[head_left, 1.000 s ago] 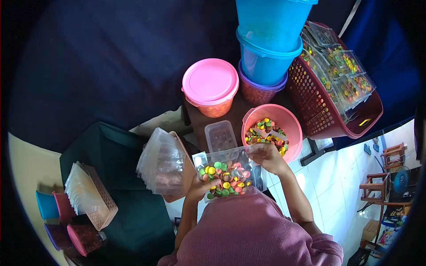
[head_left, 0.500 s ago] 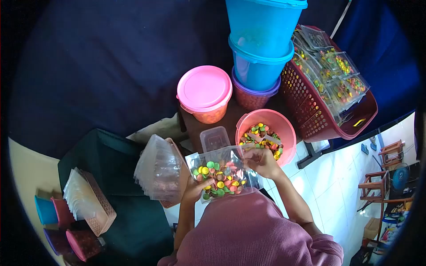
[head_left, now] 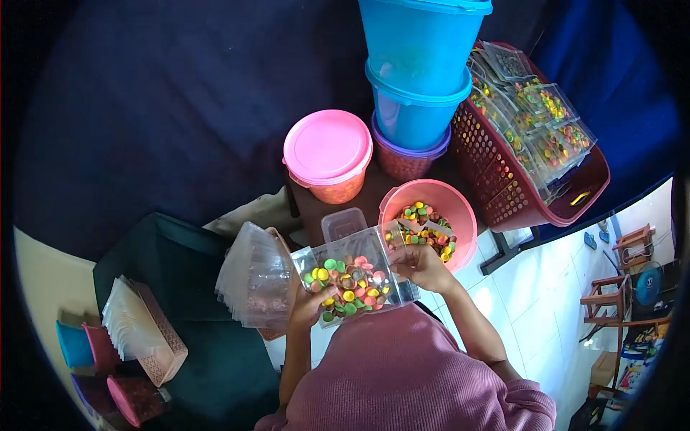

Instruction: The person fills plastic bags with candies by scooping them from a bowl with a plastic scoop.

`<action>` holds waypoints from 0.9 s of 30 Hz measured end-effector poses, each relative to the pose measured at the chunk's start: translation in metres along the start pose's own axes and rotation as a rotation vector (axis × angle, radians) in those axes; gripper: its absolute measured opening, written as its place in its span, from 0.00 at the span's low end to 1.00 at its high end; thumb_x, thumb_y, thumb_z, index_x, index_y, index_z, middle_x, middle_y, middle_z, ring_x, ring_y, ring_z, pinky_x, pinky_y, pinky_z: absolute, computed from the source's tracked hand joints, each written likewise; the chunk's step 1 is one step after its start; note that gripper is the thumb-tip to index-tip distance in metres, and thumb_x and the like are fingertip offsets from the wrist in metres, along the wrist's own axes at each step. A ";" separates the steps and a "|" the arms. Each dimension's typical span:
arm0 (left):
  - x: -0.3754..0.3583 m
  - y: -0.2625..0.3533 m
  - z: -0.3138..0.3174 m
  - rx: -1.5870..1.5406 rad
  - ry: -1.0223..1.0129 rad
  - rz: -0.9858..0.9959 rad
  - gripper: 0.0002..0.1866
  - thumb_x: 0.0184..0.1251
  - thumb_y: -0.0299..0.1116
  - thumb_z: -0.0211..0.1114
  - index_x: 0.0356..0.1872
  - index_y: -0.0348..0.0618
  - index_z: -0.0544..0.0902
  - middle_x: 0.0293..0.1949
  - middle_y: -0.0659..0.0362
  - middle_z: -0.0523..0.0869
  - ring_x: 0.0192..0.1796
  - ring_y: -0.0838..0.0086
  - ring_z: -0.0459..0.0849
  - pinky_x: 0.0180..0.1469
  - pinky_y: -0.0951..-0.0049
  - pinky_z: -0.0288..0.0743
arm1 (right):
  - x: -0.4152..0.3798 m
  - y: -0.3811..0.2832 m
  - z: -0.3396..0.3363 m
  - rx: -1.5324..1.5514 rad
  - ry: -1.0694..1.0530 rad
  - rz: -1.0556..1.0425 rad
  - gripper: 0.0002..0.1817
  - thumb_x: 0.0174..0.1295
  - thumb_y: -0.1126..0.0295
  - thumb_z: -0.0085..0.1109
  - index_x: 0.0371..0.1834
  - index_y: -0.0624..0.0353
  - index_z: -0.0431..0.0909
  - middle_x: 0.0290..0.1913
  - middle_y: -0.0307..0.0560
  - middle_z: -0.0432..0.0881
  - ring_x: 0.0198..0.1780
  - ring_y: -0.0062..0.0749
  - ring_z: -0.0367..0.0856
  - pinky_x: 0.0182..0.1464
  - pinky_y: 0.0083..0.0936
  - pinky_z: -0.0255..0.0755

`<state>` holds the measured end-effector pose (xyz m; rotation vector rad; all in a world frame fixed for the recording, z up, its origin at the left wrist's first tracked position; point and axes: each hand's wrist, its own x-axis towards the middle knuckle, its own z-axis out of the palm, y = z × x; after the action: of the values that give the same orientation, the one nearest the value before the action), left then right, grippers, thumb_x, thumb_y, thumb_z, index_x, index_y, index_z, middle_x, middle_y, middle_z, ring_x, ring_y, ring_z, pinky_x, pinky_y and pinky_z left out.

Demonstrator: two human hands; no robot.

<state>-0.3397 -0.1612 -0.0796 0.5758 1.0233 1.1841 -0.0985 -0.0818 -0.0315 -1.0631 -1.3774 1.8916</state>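
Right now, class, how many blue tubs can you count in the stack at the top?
2: the upper blue tub sits on the lower blue tub, which rests on a purple-lidded tub. More may be hidden beyond the frame's top.

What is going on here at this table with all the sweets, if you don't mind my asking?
A person in a pink top holds a clear bag of coloured sweets in both hands: the left hand grips its lower left corner, the right hand its upper right edge. Just beyond it stands a pink bowl with more loose sweets. A red basket on the right holds filled packs, and a stack of empty clear bags lies to the left.
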 end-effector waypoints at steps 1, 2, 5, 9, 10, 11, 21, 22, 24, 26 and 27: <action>-0.001 0.003 0.005 -0.015 -0.010 0.018 0.19 0.49 0.20 0.61 0.45 0.39 0.70 0.40 0.60 0.76 0.42 0.74 0.77 0.45 0.73 0.71 | 0.001 0.001 0.001 -0.127 0.027 -0.057 0.08 0.50 0.81 0.55 0.35 0.65 0.73 0.30 0.39 0.77 0.32 0.18 0.75 0.36 0.17 0.71; -0.001 0.004 0.008 -0.029 -0.018 0.036 0.19 0.49 0.20 0.61 0.45 0.39 0.70 0.40 0.60 0.76 0.42 0.75 0.77 0.45 0.74 0.71 | 0.002 0.002 0.002 -0.254 0.053 -0.114 0.07 0.49 0.81 0.56 0.33 0.65 0.73 0.29 0.39 0.77 0.30 0.18 0.74 0.34 0.18 0.70; -0.001 -0.001 0.010 0.050 0.031 0.016 0.17 0.50 0.21 0.60 0.44 0.39 0.71 0.39 0.61 0.76 0.42 0.76 0.76 0.44 0.74 0.71 | 0.005 0.004 0.011 -0.380 0.157 -0.180 0.05 0.45 0.82 0.53 0.28 0.66 0.72 0.24 0.44 0.76 0.27 0.23 0.74 0.31 0.22 0.69; -0.002 0.001 0.015 0.014 0.029 0.043 0.16 0.51 0.21 0.60 0.43 0.39 0.72 0.38 0.61 0.77 0.41 0.76 0.76 0.43 0.75 0.71 | 0.006 0.011 0.011 -0.490 0.185 -0.236 0.05 0.46 0.83 0.49 0.28 0.65 0.70 0.25 0.46 0.74 0.28 0.27 0.75 0.31 0.23 0.68; -0.003 0.003 0.015 0.019 0.038 0.041 0.16 0.51 0.21 0.60 0.43 0.39 0.72 0.38 0.61 0.77 0.41 0.76 0.76 0.43 0.75 0.71 | 0.005 0.011 0.010 -0.483 0.167 -0.201 0.06 0.49 0.83 0.50 0.31 0.65 0.70 0.28 0.42 0.74 0.30 0.21 0.73 0.33 0.19 0.69; -0.003 0.004 0.015 0.023 0.045 0.040 0.16 0.51 0.21 0.60 0.43 0.39 0.72 0.38 0.61 0.77 0.41 0.76 0.76 0.43 0.75 0.71 | 0.005 0.011 0.009 -0.483 0.167 -0.200 0.06 0.49 0.83 0.50 0.31 0.65 0.70 0.28 0.42 0.74 0.30 0.21 0.73 0.33 0.19 0.69; -0.005 0.006 -0.005 -0.118 0.090 0.026 0.18 0.48 0.20 0.60 0.43 0.39 0.71 0.39 0.60 0.77 0.40 0.75 0.77 0.42 0.75 0.72 | -0.011 0.008 0.012 -0.061 -0.023 -0.057 0.06 0.51 0.78 0.54 0.33 0.64 0.73 0.26 0.37 0.75 0.28 0.15 0.70 0.29 0.16 0.65; -0.006 0.007 -0.005 -0.125 0.093 0.017 0.18 0.48 0.20 0.61 0.43 0.39 0.71 0.39 0.61 0.77 0.40 0.75 0.77 0.42 0.76 0.72 | -0.011 0.007 0.015 -0.061 -0.027 -0.056 0.06 0.51 0.78 0.54 0.33 0.64 0.73 0.26 0.37 0.75 0.28 0.15 0.70 0.29 0.16 0.65; -0.005 -0.003 -0.013 -0.074 0.082 0.060 0.17 0.52 0.20 0.58 0.45 0.39 0.70 0.40 0.59 0.76 0.42 0.74 0.77 0.43 0.74 0.72 | -0.011 0.007 0.021 -0.387 0.077 -0.085 0.05 0.50 0.82 0.51 0.31 0.64 0.72 0.27 0.38 0.75 0.29 0.16 0.72 0.29 0.17 0.66; -0.006 -0.009 -0.016 -0.022 0.068 0.100 0.17 0.55 0.21 0.55 0.48 0.39 0.69 0.42 0.57 0.76 0.43 0.72 0.77 0.44 0.72 0.73 | -0.005 0.018 0.029 -0.495 0.133 -0.225 0.04 0.49 0.82 0.49 0.28 0.65 0.70 0.23 0.39 0.74 0.25 0.17 0.71 0.27 0.19 0.65; -0.009 -0.006 -0.011 0.012 0.097 0.093 0.17 0.55 0.21 0.55 0.47 0.39 0.69 0.42 0.57 0.76 0.43 0.72 0.77 0.44 0.72 0.73 | -0.004 0.022 0.032 -0.553 0.206 -0.267 0.05 0.47 0.83 0.49 0.28 0.66 0.70 0.22 0.47 0.73 0.24 0.29 0.73 0.28 0.24 0.66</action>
<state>-0.3466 -0.1729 -0.0861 0.5849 1.0959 1.2987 -0.1237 -0.1082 -0.0461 -1.2103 -1.8624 1.1988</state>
